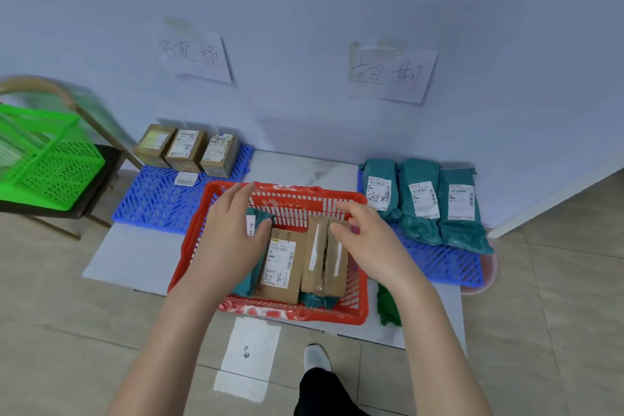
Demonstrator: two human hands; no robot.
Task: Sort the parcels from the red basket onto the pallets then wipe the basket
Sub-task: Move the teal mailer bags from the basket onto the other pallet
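Sorting is judged roughly half done. The red basket sits on the floor at frame centre, between two blue pallets. The left pallet, at 10 o'clock from the basket, carries three brown boxes in a row against the wall, plus a loose white label lying flat before them. The right pallet, at 2 o'clock, carries three teal mailer bags side by side.

Four parcels, possibly more, remain in the basket: a labelled brown box, a taped brown box just beside it, a teal bag under the left hand, and another teal bag partly hidden at the basket's 6 o'clock edge. Wiping is not begun; a green cloth lies at the basket's 4 o'clock corner.

The left hand lies spread, fingers loosely open, on the teal bag; no closed grasp shows. The right hand has fingers curled at the far end of the taped box, touching it; whether it grips cannot be told.

Writing: the left wall sign reads "破损", the right wall sign "超期". "超期" is also handwritten on the labelled brown box. Printed label text is too small to read.
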